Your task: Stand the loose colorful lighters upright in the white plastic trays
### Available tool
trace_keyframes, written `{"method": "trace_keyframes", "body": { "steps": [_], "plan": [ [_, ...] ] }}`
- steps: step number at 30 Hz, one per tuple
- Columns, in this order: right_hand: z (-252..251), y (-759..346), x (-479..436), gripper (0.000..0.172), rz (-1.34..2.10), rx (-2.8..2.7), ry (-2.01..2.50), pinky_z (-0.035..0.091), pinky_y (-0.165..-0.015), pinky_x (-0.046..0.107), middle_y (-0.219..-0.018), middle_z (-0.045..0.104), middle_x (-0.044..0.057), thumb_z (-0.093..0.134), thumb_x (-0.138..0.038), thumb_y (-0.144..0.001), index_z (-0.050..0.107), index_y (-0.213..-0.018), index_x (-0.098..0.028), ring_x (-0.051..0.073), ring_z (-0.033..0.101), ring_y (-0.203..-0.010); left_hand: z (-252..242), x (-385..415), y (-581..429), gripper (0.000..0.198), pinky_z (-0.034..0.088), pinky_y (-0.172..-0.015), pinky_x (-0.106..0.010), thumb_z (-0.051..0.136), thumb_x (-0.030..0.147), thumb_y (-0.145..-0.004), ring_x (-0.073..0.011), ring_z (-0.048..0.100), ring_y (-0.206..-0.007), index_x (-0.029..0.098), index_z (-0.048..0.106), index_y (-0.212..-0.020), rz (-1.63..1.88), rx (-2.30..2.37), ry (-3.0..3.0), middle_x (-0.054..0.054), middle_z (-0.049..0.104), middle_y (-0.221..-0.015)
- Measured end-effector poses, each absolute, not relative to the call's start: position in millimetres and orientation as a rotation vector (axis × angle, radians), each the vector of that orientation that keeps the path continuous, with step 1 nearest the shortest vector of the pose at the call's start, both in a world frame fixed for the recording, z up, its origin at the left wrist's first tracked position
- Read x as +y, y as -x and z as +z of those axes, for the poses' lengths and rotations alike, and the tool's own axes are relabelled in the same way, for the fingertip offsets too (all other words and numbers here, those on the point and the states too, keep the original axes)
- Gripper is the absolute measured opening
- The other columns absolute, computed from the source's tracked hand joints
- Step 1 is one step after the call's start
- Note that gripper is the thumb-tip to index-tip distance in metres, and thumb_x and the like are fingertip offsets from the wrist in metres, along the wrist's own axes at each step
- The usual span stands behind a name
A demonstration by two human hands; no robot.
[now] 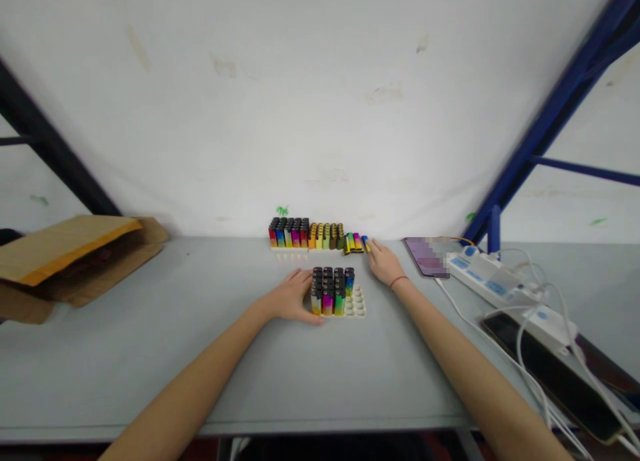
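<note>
A white tray [359, 308] with round sockets stands on the table, with several upright lighters [327, 300] filling its left columns. My left hand [291, 297] is curved round the tray's left side, thumb along the front edge and fingers behind. Bare sockets show at the tray's front right. Farther back, my right hand [385, 262] has its fingertips on a blue and yellow lighter [365, 242]; the grip is partly hidden. Just left of that one, several loose lighters [353, 242] lie side by side.
Against the wall stand a block of black-topped lighters [289, 234] and a block of yellow to dark ones [326, 236]. An opened brown paper package [75, 254] lies left. On the right are a purple phone [425, 258], a power strip [500, 288], white cables and a dark phone [550, 374].
</note>
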State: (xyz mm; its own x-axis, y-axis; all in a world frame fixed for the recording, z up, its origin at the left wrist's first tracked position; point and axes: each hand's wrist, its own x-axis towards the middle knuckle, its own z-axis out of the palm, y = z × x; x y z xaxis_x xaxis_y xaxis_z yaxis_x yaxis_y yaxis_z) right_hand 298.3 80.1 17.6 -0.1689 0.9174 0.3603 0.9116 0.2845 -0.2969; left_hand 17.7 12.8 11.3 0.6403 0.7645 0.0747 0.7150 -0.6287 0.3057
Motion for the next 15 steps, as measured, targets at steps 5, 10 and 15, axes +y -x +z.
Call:
{"method": "trace_keyframes", "body": {
  "steps": [5, 10, 15],
  "plan": [
    [26, -290, 81, 0.043, -0.025, -2.108, 2.025, 0.045, -0.08, 0.033, -0.103, 0.069, 0.02, 0.035, -0.037, -0.099, 0.069, -0.098, -0.01, 0.028, 0.064, -0.097, 11, 12, -19, 0.111, 0.012, -0.117, -0.052, 0.074, 0.07, -0.058, -0.0392, 0.034, -0.136, 0.013, 0.036, -0.145, 0.272, 1.208, -2.614, -0.019, 0.038, -0.148],
    [26, -304, 70, 0.028, 0.009, -2.161, 2.076, 0.042, -0.08, 0.03, -0.111, 0.065, 0.022, 0.046, -0.02, -0.093, 0.058, -0.113, -0.006, 0.026, 0.063, -0.101, 11, 13, -18, 0.113, 0.013, -0.118, -0.051, 0.072, 0.073, -0.059, -0.0399, 0.033, -0.137, 0.011, 0.034, -0.146, 0.272, 1.199, -2.619, -0.019, 0.036, -0.149],
    [16, -314, 60, 0.02, 0.217, -2.03, 1.859, 0.042, -0.08, 0.03, -0.103, 0.065, 0.02, 0.045, -0.017, -0.09, 0.057, -0.103, -0.009, 0.024, 0.062, -0.095, 10, 13, -18, 0.111, 0.013, -0.117, -0.052, 0.072, 0.074, -0.059, -0.0395, 0.034, -0.136, 0.016, 0.034, -0.146, 0.286, 1.194, -2.628, -0.016, 0.037, -0.149]
  ]
}}
